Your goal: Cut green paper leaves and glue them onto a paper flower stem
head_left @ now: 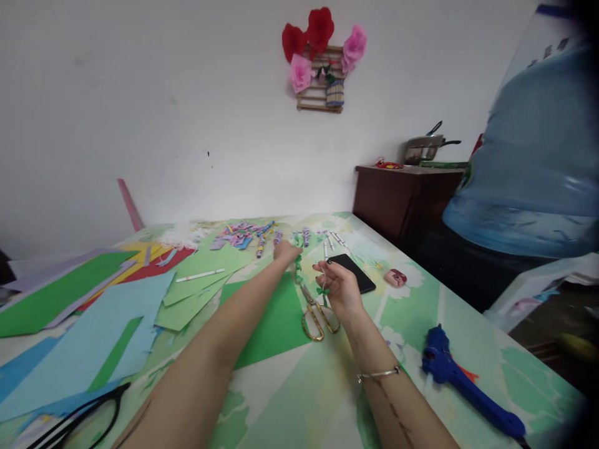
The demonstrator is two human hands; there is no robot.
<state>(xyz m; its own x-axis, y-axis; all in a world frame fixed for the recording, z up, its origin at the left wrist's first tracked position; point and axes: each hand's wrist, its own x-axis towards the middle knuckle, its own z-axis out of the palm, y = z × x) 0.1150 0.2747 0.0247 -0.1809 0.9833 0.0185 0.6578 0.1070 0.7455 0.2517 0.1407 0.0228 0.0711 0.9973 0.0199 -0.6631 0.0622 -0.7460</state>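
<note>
My left hand reaches forward over the table, at the near side of small purple rolled-paper pieces. A green paper strand hangs or lies just beside its fingertips; their grip is too small to make out. Closer to me, my right hand has curled fingers pinching a thin white string, with a small green paper piece below it. Gold-handled scissors lie between my forearms, partly on a green paper sheet. Behind the right hand rests a black phone.
Coloured paper sheets spread on the left, with a pile of purple and blue paper strips behind. A blue glue gun lies at right. Black-framed glasses sit front left. A large water bottle stands right of the table.
</note>
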